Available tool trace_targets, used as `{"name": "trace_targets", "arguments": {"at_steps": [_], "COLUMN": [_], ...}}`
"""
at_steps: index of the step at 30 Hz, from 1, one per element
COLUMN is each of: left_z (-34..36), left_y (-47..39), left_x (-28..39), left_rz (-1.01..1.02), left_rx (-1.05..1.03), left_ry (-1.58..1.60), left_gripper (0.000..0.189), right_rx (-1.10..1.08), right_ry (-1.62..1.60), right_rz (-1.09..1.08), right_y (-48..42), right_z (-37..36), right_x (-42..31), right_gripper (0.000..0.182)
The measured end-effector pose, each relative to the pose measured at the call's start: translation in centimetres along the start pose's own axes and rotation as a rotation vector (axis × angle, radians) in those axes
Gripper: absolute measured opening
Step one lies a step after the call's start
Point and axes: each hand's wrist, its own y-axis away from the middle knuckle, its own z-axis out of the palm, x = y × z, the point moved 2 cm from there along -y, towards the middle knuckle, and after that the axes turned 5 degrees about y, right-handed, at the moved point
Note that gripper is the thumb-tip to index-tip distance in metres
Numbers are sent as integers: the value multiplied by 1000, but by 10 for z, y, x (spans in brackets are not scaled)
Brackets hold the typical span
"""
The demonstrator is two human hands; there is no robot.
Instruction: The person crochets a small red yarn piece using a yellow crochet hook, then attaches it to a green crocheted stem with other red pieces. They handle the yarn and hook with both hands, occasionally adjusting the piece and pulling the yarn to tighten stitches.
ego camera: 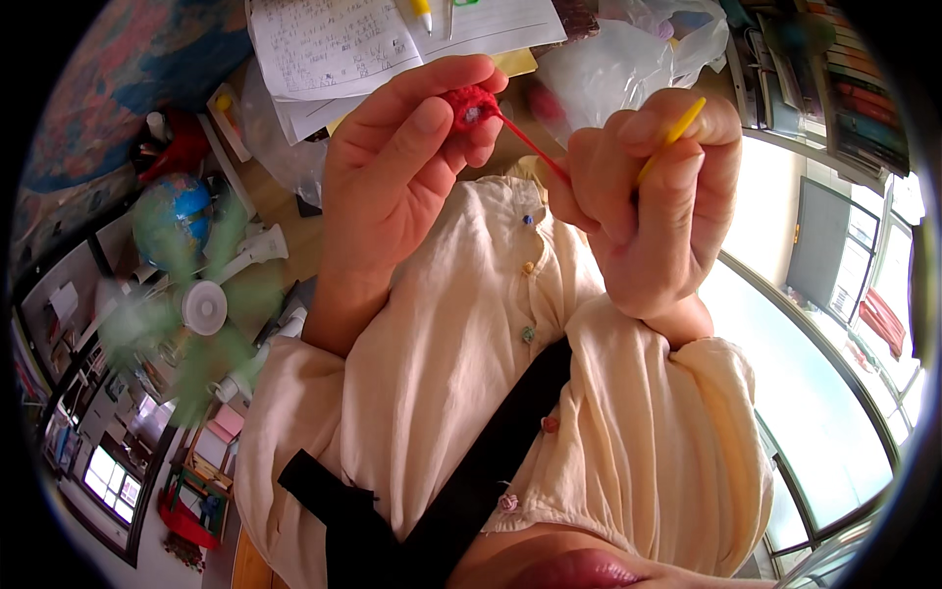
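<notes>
My left hand pinches a small, round piece of red crochet work between thumb and fingers. Pale stuffing shows through an opening in its near side. A taut strand of red yarn runs from the piece to my right hand, whose curled fingers hold it. Between the right thumb and index finger sits a slim yellow plastic needle or hook, tapered end pointing up and to the right; its lower end is hidden by the fingers. Both hands are raised in front of my cream shirt, above the desk.
An open notebook with handwriting lies at the far side, a yellow-tipped pen on it. Beside it is a clear plastic bag. At left a green fan spins near a globe. Books line the right.
</notes>
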Motion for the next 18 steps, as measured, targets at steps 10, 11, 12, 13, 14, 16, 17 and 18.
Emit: {"name": "trace_targets", "arguments": {"at_steps": [10, 11, 12, 13, 14, 16, 17, 18], "left_z": [-1, -2, -2, -3, -6, -11, -11, -11], "left_y": [-4, -5, -6, -7, -8, -11, -11, -12], "left_x": [-5, -6, -8, -10, -11, -11, -12, -12], "left_rz": [4, 3, 0, -3, -16, -43, -54, -64], "left_rx": [-23, -2, 18, 37, 48, 70, 82, 96], "left_ry": [-104, -91, -78, -65, -28, 48, 65, 79], "left_gripper": [27, 26, 26, 25, 24, 24, 24, 23], "right_rx": [92, 95, 101, 107, 116, 103, 95, 85], "right_ry": [-49, -59, -68, -78, -90, -96, -90, -85], "right_rz": [100, 125, 149, 174, 189, 209, 214, 219], "right_y": [-2, -3, -2, -1, -1, 1, 1, 2], "right_z": [-3, -3, -2, -1, 0, 1, 2, 2], "right_x": [0, 1, 2, 4, 7, 9, 8, 8], "right_gripper": [24, 24, 23, 23, 23, 23, 23, 23]}}
